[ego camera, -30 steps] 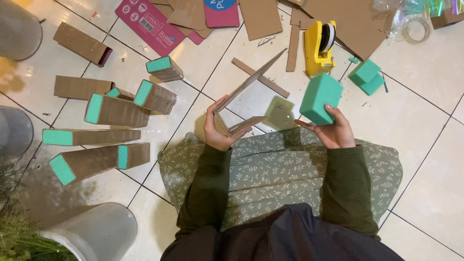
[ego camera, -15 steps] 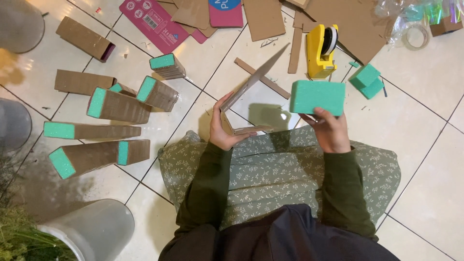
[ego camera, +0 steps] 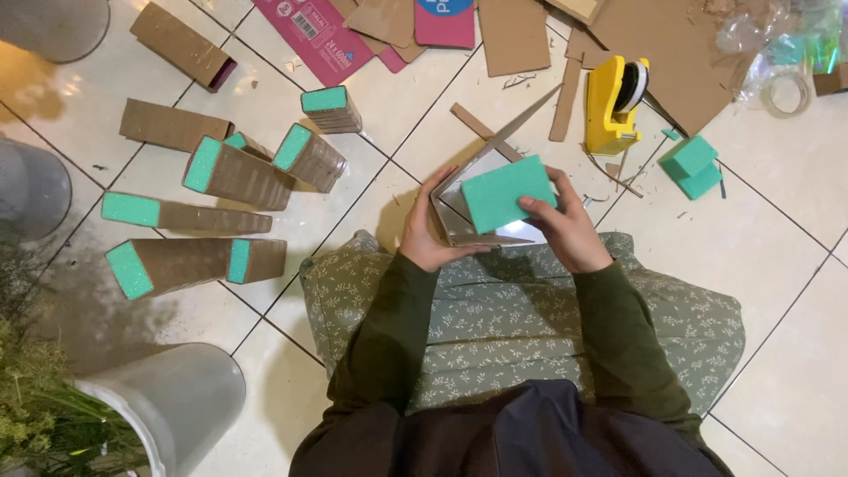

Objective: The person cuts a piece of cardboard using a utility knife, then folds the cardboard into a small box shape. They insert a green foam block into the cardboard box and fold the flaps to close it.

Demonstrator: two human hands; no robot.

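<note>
My left hand [ego camera: 427, 231] grips the folded corner of an open cardboard piece [ego camera: 477, 168] that stands on the tiled floor in front of my lap. My right hand [ego camera: 567, 231] holds a green foam block [ego camera: 507, 193] and presses it into the open fold of that cardboard. The block lies flat, its broad face up, with my fingers over its right end. A green patterned cloth [ego camera: 530, 327] covers my lap below both hands.
Several cardboard-wrapped green foam blocks [ego camera: 221, 172] lie at the left. A yellow tape dispenser [ego camera: 614, 102] and loose green foam pieces [ego camera: 692, 166] are at the upper right, cardboard scraps [ego camera: 512, 35] at the top. A grey bucket [ego camera: 172, 402] with greenery stands lower left.
My right hand has brought the green foam block leftward and down from beside the cardboard into its open fold. My left hand has stayed on the cardboard.
</note>
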